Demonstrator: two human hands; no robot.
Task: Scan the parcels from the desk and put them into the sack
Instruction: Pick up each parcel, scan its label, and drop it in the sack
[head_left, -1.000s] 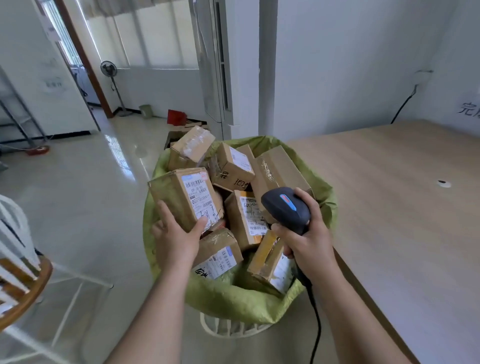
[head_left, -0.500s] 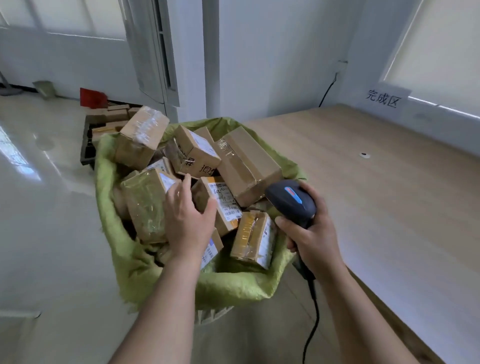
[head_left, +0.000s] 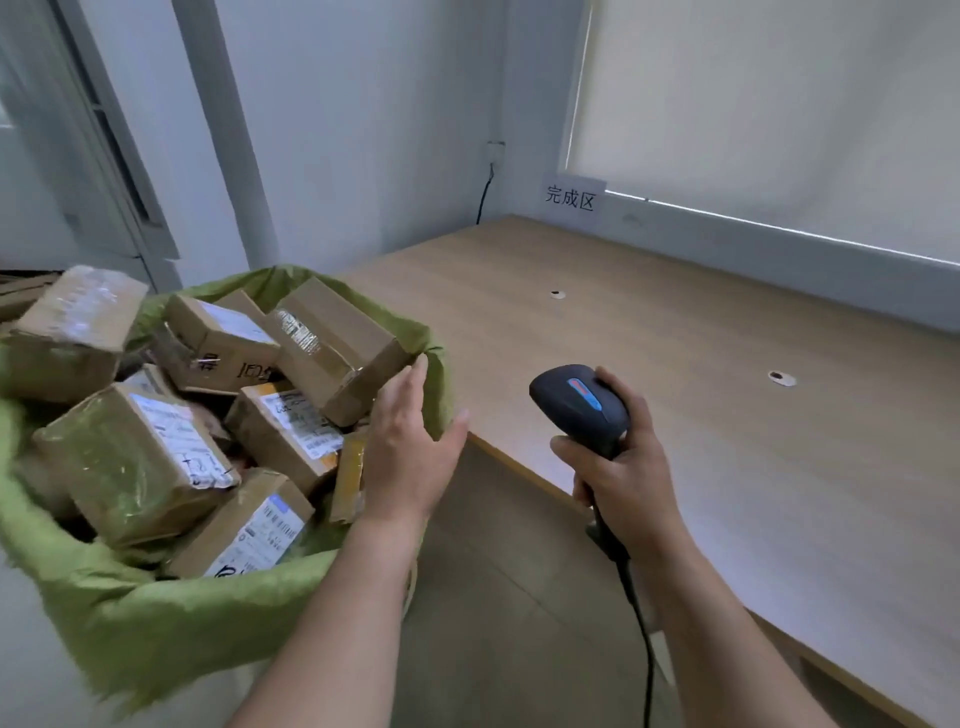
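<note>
A green sack (head_left: 171, 618) at the lower left is heaped with several taped cardboard parcels, among them a labelled one (head_left: 135, 457) at the front and a long one (head_left: 337, 348) at the back right. My left hand (head_left: 410, 447) hovers over the sack's right rim with straight fingers and holds nothing. My right hand (head_left: 628, 467) grips a black barcode scanner (head_left: 582, 405) by its handle, just off the desk's left edge; its cable hangs down. The wooden desk (head_left: 701, 415) on the right shows no parcels.
A white sign (head_left: 571, 200) with characters is fixed on the wall behind the desk. Two cable holes (head_left: 781, 378) dot the desktop. A power cord (head_left: 485, 192) runs down the wall corner. Brown floor (head_left: 493, 597) lies between sack and desk.
My left hand has let go of the labelled parcel, which now lies in the sack, and has swung right to the sack's rim. The view has turned right toward the desk.
</note>
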